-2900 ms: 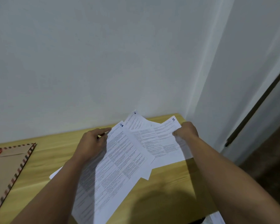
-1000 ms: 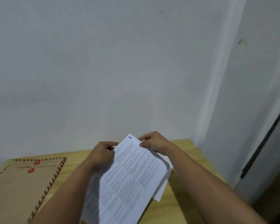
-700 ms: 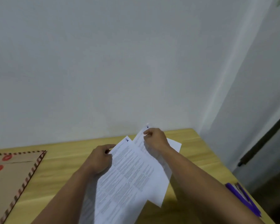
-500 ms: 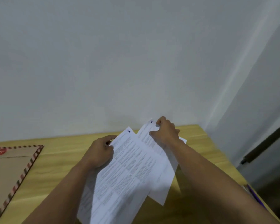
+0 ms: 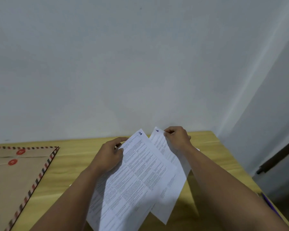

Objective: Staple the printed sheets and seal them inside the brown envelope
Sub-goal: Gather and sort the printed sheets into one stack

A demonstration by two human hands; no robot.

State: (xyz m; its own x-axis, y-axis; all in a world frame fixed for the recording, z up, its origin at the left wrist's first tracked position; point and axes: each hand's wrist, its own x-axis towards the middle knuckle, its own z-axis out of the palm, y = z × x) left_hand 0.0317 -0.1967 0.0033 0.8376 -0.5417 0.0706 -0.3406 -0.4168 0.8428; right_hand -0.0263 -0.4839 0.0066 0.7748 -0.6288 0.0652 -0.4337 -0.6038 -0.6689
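Note:
White printed sheets (image 5: 135, 177) fan out over the wooden table, each with a handwritten number at its top corner. My left hand (image 5: 108, 155) grips the left edge of the top sheets. My right hand (image 5: 177, 139) pinches the top corner of a lower sheet (image 5: 172, 190) that sticks out to the right. The brown envelope (image 5: 15, 177), with a striped border and two red string buttons, lies flat at the table's left. No stapler is in view.
The wooden table (image 5: 70, 164) stands against a white wall in a corner. A purple pen (image 5: 270, 205) lies at the table's right edge. A dark bar (image 5: 280, 155) runs along the wall on the right.
The spread sheets were gathered into one pile. Since then my right hand has pulled a lower sheet out to the right by its top corner. The camera has drifted.

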